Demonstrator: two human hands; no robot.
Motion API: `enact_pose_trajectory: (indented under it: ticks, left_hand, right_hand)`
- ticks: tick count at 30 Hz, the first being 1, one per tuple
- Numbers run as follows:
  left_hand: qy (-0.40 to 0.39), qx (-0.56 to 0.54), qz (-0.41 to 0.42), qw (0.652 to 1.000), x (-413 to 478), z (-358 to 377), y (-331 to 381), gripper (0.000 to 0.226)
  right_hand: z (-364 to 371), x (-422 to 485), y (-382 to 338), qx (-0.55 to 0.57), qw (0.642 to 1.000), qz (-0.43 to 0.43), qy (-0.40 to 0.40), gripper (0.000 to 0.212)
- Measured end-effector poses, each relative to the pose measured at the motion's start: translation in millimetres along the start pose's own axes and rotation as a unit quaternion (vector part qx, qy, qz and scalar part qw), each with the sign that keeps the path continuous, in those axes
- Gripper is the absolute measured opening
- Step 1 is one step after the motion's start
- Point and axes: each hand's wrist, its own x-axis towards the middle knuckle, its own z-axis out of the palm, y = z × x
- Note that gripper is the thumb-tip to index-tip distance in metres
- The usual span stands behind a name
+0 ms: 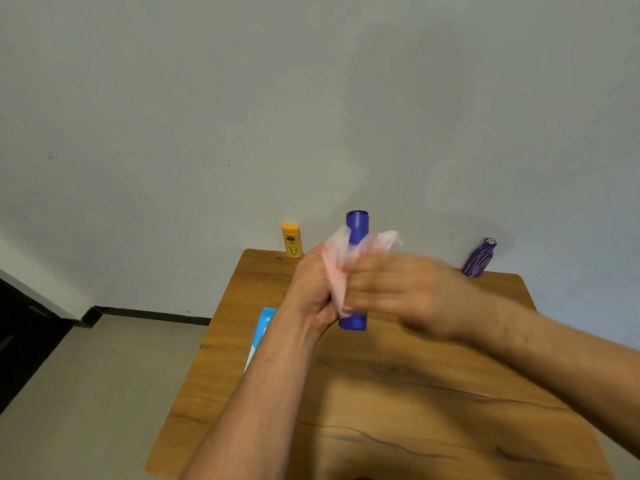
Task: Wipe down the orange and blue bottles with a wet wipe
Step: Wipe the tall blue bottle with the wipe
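The blue bottle stands upright above the wooden table, held between both hands. A thin white wet wipe is wrapped round its middle, with loose ends sticking up on either side. My left hand grips the bottle from the left, with the wipe under its fingers. My right hand is blurred by motion and curls round the wipe on the bottle's right side. The orange bottle stands alone at the table's far left corner, untouched.
A purple patterned bottle stands at the table's far right edge. A light blue wipes packet lies at the left edge, partly under my left forearm. A grey wall is behind the table, with floor to the left.
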Motion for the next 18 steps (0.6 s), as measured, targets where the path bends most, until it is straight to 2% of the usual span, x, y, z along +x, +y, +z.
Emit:
enact_pose_trajectory:
  ticks: [2,4,6,8,10,11,13,15,16,18]
  left_hand:
    - [0.031,0.016,-0.003,0.999,-0.8,-7.8,2.1,0.029]
    - [0.021,0.009,-0.003,1.0,-7.6,-5.5,6.9,0.029]
    - [0.007,0.006,-0.008,1.0,-7.7,-2.1,12.3,0.022]
    - [-0.02,-0.05,0.0,0.999,-3.5,-2.2,16.7,0.022]
    - [-0.051,-0.035,0.012,0.998,-6.2,-2.6,20.2,0.021]
    - [-0.033,-0.006,0.017,0.999,-9.5,2.4,24.0,0.023]
    - [0.009,0.027,0.038,0.999,-10.9,-1.2,25.6,0.044]
    - [-0.004,-0.034,0.032,0.999,-9.9,-3.8,24.1,0.045]
    - [-0.025,-0.047,0.01,0.999,-11.0,0.0,21.8,0.042]
    - [-0.021,-0.03,0.017,0.999,-12.9,12.1,17.0,0.035]
  right_hand:
    - [4.3,0.9,-18.7,0.016,0.995,-0.077,-0.06,0.041]
    - [-5.3,5.7,-8.0,0.003,0.992,-0.106,-0.075,0.043]
    - [-16.9,10.6,11.3,-0.019,0.996,-0.066,-0.051,0.037]
    - [-24.4,14.9,19.9,-0.02,1.0,0.007,-0.001,0.033]
    - [-18.0,17.8,12.1,-0.007,0.999,0.031,0.033,0.03]
    - [-11.1,18.7,5.5,-0.004,0.999,0.012,0.029,0.029]
    - [-2.4,16.3,-6.7,-0.002,0.999,-0.046,-0.023,0.03]
    - [-6.8,15.2,0.3,0.012,0.996,-0.07,-0.055,0.035]
    - [-12.6,15.6,9.7,0.013,0.998,-0.043,-0.05,0.037]
    - [-27.2,17.6,33.7,-0.014,0.999,0.04,-0.005,0.033]
